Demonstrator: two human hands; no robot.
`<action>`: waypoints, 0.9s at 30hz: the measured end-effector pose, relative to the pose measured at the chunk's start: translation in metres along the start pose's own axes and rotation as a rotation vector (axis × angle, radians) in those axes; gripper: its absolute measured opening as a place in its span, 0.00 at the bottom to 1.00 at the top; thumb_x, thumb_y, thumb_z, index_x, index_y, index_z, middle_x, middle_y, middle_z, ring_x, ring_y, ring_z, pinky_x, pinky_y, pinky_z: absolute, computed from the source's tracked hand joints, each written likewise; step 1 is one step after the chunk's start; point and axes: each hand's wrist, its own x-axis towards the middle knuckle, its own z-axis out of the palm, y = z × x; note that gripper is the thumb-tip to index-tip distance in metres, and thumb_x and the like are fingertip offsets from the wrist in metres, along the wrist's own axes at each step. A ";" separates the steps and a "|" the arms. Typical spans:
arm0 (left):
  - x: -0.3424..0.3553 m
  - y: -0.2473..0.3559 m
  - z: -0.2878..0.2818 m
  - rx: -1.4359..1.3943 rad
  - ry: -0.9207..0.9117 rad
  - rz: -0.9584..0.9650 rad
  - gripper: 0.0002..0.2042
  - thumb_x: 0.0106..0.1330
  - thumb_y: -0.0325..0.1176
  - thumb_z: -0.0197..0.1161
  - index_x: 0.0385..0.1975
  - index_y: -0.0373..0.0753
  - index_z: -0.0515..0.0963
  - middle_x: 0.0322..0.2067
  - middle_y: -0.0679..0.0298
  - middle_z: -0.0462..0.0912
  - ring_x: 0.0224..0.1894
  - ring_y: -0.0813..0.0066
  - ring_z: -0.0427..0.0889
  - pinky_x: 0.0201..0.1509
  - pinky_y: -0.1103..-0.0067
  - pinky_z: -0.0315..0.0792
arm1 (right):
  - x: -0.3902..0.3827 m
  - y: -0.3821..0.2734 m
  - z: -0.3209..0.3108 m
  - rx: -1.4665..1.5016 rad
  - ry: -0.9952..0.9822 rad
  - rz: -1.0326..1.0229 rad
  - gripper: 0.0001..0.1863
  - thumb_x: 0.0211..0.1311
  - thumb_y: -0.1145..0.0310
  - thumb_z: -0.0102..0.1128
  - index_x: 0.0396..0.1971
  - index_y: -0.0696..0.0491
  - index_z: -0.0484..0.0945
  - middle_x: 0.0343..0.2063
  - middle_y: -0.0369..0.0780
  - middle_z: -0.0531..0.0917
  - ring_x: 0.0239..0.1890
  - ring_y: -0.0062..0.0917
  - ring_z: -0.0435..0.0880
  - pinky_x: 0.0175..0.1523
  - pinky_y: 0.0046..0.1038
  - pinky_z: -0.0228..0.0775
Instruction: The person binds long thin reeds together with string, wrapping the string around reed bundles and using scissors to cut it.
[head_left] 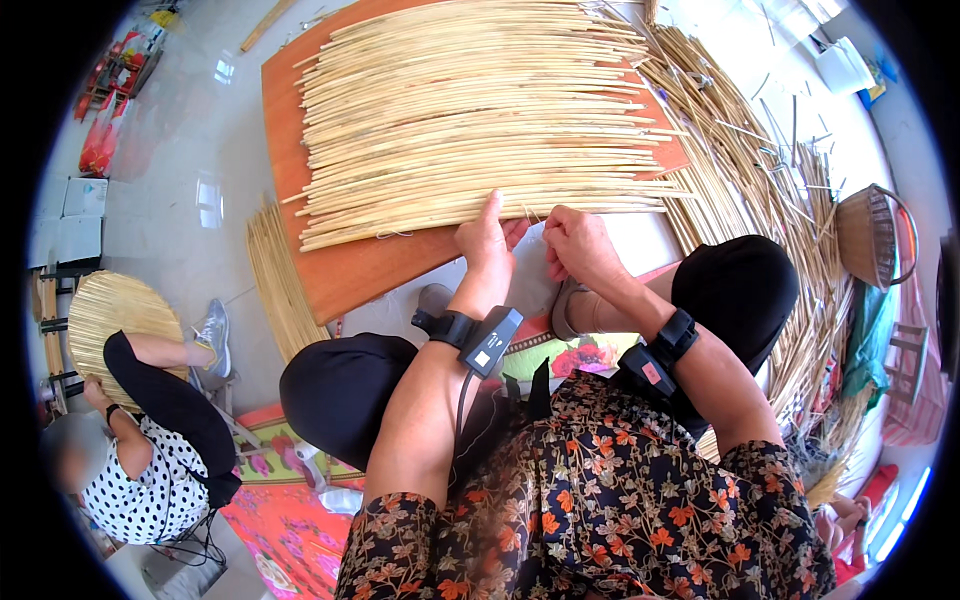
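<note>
A mat of pale straw stalks (pixel 470 120), laid side by side, covers most of an orange-brown board (pixel 350 270) before me. My left hand (pixel 487 240) is at the mat's near edge, its thumb resting on the outermost stalks and its fingers curled below them. Just to its right, my right hand (pixel 578 245) is closed in a pinch beside the same edge. Whatever lies between those fingertips is too small to make out. A bit of thin thread shows at the edge between the two hands, and another loop hangs from the edge further left.
Loose stalks (pixel 740 150) lie heaped along the right, near a wicker basket (pixel 866 235). A stalk bundle (pixel 278 280) is left of the board. At the far left, another person in a dotted top (pixel 150 480) sits with a round straw piece (pixel 125 315).
</note>
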 end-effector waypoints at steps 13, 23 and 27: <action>0.001 0.002 -0.007 0.063 -0.059 -0.039 0.22 0.64 0.41 0.68 0.50 0.33 0.73 0.40 0.55 0.82 0.35 0.65 0.84 0.38 0.72 0.82 | 0.002 0.000 -0.014 -0.049 0.185 -0.214 0.07 0.66 0.72 0.51 0.32 0.60 0.75 0.24 0.44 0.80 0.19 0.24 0.82 0.25 0.26 0.74; -0.004 0.012 -0.019 0.061 -0.244 -0.134 0.26 0.66 0.46 0.64 0.52 0.29 0.71 0.44 0.51 0.82 0.44 0.60 0.85 0.46 0.70 0.81 | -0.005 -0.008 -0.033 0.267 0.128 -0.152 0.06 0.66 0.72 0.57 0.34 0.59 0.76 0.26 0.38 0.80 0.23 0.20 0.82 0.28 0.23 0.74; -0.012 0.012 -0.030 0.129 -0.223 -0.274 0.24 0.69 0.46 0.62 0.50 0.29 0.71 0.45 0.48 0.81 0.44 0.59 0.85 0.46 0.70 0.81 | -0.023 -0.015 -0.046 0.294 0.160 -0.447 0.03 0.67 0.74 0.56 0.34 0.57 0.76 0.23 0.36 0.80 0.25 0.17 0.81 0.30 0.20 0.74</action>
